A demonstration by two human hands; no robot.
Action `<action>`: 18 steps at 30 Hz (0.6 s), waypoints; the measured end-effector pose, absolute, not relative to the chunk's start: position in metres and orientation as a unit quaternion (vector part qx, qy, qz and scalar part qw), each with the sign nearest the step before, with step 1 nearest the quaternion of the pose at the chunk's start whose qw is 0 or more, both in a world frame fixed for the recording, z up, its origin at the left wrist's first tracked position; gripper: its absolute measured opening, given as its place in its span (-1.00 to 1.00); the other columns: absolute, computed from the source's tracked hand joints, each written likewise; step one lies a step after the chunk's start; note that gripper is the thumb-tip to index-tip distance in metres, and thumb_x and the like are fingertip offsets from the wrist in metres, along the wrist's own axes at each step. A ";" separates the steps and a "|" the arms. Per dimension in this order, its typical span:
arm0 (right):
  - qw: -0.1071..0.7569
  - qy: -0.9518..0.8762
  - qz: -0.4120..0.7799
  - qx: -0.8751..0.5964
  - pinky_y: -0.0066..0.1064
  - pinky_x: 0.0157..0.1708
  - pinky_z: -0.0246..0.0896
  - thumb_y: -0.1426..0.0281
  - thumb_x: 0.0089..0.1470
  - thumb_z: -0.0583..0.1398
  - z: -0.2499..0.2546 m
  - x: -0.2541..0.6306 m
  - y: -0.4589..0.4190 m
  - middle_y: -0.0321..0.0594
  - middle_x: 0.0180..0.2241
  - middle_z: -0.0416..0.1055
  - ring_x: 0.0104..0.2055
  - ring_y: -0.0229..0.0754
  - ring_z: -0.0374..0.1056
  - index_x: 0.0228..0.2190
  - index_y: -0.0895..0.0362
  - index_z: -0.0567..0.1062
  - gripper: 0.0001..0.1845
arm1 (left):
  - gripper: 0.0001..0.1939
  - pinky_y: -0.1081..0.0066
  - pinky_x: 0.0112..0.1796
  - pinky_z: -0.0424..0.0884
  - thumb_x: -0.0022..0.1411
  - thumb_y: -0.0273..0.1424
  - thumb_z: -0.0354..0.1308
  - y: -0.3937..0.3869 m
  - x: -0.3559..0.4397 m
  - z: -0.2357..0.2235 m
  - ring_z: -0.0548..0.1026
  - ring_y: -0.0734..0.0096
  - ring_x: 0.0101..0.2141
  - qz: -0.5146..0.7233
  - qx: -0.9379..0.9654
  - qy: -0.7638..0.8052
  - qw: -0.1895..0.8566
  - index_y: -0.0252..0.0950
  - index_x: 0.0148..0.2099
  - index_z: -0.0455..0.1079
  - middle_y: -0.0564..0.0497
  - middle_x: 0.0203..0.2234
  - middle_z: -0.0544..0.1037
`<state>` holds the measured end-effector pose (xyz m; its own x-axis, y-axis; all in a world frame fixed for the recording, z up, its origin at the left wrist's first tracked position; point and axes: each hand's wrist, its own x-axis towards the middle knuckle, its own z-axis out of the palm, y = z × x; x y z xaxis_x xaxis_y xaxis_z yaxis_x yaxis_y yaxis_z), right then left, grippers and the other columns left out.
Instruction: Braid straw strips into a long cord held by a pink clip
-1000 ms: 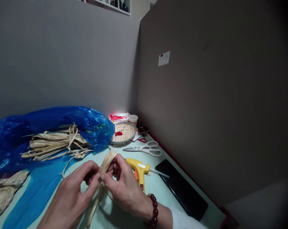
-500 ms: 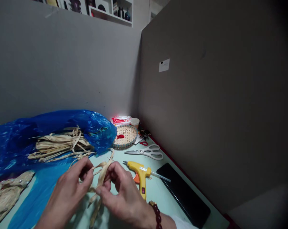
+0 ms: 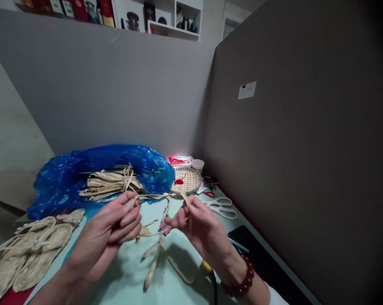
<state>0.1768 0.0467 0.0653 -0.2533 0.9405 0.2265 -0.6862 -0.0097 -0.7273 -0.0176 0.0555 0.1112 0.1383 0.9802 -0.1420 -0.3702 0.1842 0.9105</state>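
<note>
The left hand is curled, its fingers pinching one end of the pale dried straw strips. The strips stretch rightward above the pale green tabletop, loose ends dangling between both hands. The right hand, half open, pinches the other end at its fingertips.

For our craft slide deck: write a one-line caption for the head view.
Both hands, left hand and right hand, pull straw strips apart above a table, scissors beside.
</note>
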 end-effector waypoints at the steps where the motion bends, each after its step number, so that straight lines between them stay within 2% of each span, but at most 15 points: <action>1: 0.599 -0.366 0.694 -0.159 -0.41 -0.35 0.25 0.32 0.16 0.14 0.069 0.181 0.047 -0.39 -0.58 0.17 -0.53 -0.34 0.17 -0.44 0.14 0.32 -0.81 | -0.89 0.66 -0.69 0.21 0.10 -0.43 0.24 0.057 -0.021 0.111 0.13 0.70 -0.74 0.518 0.381 0.389 0.660 -0.26 -0.30 0.38 0.24 -0.68 0.17; 3: 0.622 -0.344 0.681 -0.176 -0.62 -0.61 0.03 0.32 0.14 0.17 0.079 0.194 0.047 -0.49 -0.63 -0.10 -0.64 -0.41 -0.15 -0.48 0.13 0.28 -0.77 | -0.93 0.71 -0.71 0.12 0.13 -0.47 0.22 0.061 -0.028 0.111 0.02 0.75 -0.75 0.525 0.386 0.358 0.669 -0.29 -0.32 0.37 0.26 -0.69 0.12; 5: 0.657 -0.339 0.639 -0.214 -0.65 -0.71 -0.23 0.34 0.10 0.20 0.088 0.211 0.047 -0.49 -0.61 -0.20 -0.63 -0.40 -0.31 -0.50 0.14 0.27 -0.77 | -0.91 0.72 -0.72 0.09 0.16 -0.51 0.17 0.063 -0.034 0.115 -0.01 0.75 -0.73 0.545 0.381 0.342 0.664 -0.30 -0.39 0.33 0.25 -0.68 0.10; 9: 0.746 -0.357 0.489 -0.279 -0.58 -0.73 -0.30 0.35 0.10 0.19 0.103 0.246 0.042 -0.48 -0.59 -0.23 -0.62 -0.36 -0.36 -0.50 0.14 0.31 -0.80 | -0.76 0.71 -0.75 0.10 0.18 -0.63 0.05 0.061 -0.040 0.131 0.02 0.69 -0.72 0.589 0.358 0.358 0.630 -0.28 -0.49 0.22 0.22 -0.69 0.09; 12: 0.759 -0.416 0.367 -0.341 -0.52 -0.70 -0.29 0.30 0.16 0.14 0.108 0.262 0.036 -0.46 -0.61 -0.20 -0.63 -0.34 -0.31 -0.50 0.10 0.31 -0.77 | -0.74 0.73 -0.73 0.13 0.23 -0.63 -0.02 0.058 -0.040 0.136 0.01 0.67 -0.71 0.596 0.376 0.359 0.612 -0.28 -0.47 0.27 0.21 -0.68 0.07; 15: 0.701 -0.516 0.204 -0.447 -0.45 -0.64 -0.26 0.26 0.19 0.12 0.100 0.272 0.037 -0.43 -0.61 -0.08 -0.62 -0.33 -0.20 -0.48 0.08 0.33 -0.77 | -0.79 0.71 -0.75 0.12 0.29 -0.50 0.00 0.059 -0.037 0.131 -0.06 0.65 -0.70 0.579 0.407 0.364 0.606 -0.29 -0.39 0.37 0.21 -0.67 0.02; 18: 0.511 -0.662 0.029 -0.547 -0.42 -0.54 -0.08 0.30 0.18 0.12 0.083 0.284 0.047 -0.35 -0.58 0.14 -0.56 -0.29 0.02 -0.45 0.10 0.38 -0.81 | -0.80 0.71 -0.74 0.08 0.30 -0.47 0.00 0.060 -0.035 0.125 -0.14 0.62 -0.68 0.560 0.426 0.370 0.606 -0.32 -0.35 0.41 0.22 -0.67 -0.08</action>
<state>0.2843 0.0471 0.0832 0.1212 0.7540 0.6456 0.6946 0.4002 -0.5978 -0.0352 0.0604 0.1247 0.0982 0.9948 0.0284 -0.3645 0.0094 0.9312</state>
